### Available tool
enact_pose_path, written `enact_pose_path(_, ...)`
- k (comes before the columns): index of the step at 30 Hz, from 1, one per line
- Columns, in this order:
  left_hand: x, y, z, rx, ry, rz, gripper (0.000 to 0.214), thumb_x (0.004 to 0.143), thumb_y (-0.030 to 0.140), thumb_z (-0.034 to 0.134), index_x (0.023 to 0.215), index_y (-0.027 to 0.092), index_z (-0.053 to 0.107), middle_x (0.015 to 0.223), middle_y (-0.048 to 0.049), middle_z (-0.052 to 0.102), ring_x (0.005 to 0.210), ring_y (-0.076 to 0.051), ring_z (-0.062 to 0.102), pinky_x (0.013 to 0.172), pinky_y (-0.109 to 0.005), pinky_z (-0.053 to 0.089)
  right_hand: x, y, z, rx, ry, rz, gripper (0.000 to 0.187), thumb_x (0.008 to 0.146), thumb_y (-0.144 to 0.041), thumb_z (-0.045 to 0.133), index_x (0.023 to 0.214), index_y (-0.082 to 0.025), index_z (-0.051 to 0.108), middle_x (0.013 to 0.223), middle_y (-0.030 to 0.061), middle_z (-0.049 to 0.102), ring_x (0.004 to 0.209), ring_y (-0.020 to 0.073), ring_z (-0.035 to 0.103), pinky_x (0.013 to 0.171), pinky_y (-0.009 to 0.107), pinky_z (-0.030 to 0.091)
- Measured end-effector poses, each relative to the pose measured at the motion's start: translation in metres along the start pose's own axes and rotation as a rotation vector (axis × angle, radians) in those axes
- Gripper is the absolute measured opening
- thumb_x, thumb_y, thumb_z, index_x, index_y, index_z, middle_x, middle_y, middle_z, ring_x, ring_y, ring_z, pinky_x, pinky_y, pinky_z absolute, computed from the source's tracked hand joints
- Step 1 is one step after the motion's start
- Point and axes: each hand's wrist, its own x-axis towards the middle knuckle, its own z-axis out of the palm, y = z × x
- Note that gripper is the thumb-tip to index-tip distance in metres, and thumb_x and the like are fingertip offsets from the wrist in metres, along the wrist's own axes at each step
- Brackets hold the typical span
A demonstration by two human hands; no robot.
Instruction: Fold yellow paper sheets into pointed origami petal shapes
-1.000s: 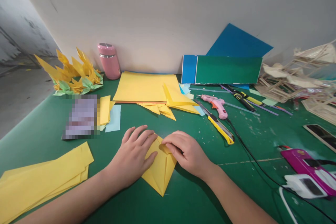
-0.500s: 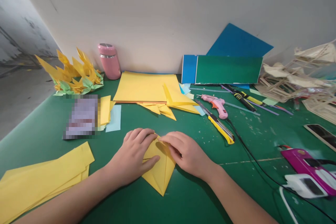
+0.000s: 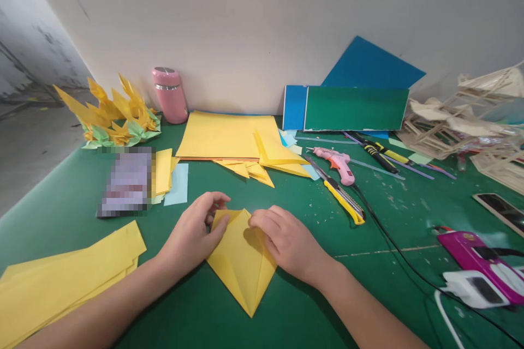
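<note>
A folded sheet of yellow paper (image 3: pixel 241 262) lies on the green table in front of me, its lower end coming to a point and crease lines running through it. My left hand (image 3: pixel 200 234) has the upper left corner of the sheet between its thumb, on top, and its curled fingers behind. At the upper right edge, my right hand (image 3: pixel 286 237) pinches the paper with bent fingers; its fingertips are partly hidden. Left of my left forearm lies a stack of yellow paper strips (image 3: pixel 73 278).
Behind the hands are yellow sheets (image 3: pixel 225 136) and folded yellow pieces (image 3: pixel 282 158). To the right lie a utility knife (image 3: pixel 344 202), a pink glue gun (image 3: pixel 335 163) with its cord, and a magenta device (image 3: pixel 470 251). A pink flask (image 3: pixel 172 98) and folded-paper model (image 3: pixel 118 114) stand back left.
My left hand has moved left and slightly up, opening out the left flap so the paper looks wider. The right hand stays near the top edge, almost unmoved.
</note>
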Motion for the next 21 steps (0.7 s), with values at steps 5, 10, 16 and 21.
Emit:
enact_pose_path(5, 0.006, -0.005, -0.003, -0.122, 0.044, -0.117, 0.018, 0.080, 0.031, 0.049, 0.095, 0.021, 0.051, 0.075, 0.0006, 0.057, 0.058, -0.012, 0.054, 0.051, -0.024, 0.048, 0.000, -0.002, 0.001, 0.006, -0.029, 0.047, 0.034, 0.085, 0.001, 0.036, 0.106, -0.020, 0.052, 0.118, 0.0061, 0.064, 0.089, 0.0219, 0.052, 0.077, 0.035, 0.042)
enact_pose_path(10, 0.009, -0.010, -0.006, -0.190, 0.043, -0.159, 0.020, 0.077, 0.034, 0.051, 0.092, 0.021, 0.050, 0.072, 0.0015, 0.056, 0.060, -0.013, 0.055, 0.053, -0.025, 0.049, 0.002, -0.006, -0.002, -0.001, -0.085, 0.119, 0.038, 0.082, 0.002, 0.038, 0.109, -0.022, 0.051, 0.133, 0.0029, 0.058, 0.094, 0.0223, 0.052, 0.079, 0.036, 0.040)
enact_pose_path(16, 0.009, -0.012, -0.008, -0.208, -0.017, -0.166, 0.028, 0.072, 0.034, 0.057, 0.095, 0.020, 0.050, 0.074, 0.0027, 0.054, 0.053, -0.010, 0.049, 0.050, -0.024, 0.047, 0.001, -0.008, -0.003, -0.016, -0.116, 0.142, 0.039, 0.084, 0.000, 0.040, 0.114, -0.021, 0.054, 0.137, 0.0024, 0.055, 0.098, 0.0212, 0.049, 0.083, 0.036, 0.038)
enact_pose_path(21, 0.006, -0.012, -0.007, -0.209, -0.050, -0.089, 0.021, 0.073, 0.028, 0.053, 0.092, 0.020, 0.050, 0.072, 0.0033, 0.055, 0.053, -0.010, 0.051, 0.049, -0.023, 0.048, 0.002, -0.009, -0.006, -0.025, -0.156, 0.139, 0.038, 0.088, -0.004, 0.043, 0.117, -0.024, 0.057, 0.138, -0.0002, 0.054, 0.097, 0.0212, 0.048, 0.083, 0.035, 0.037)
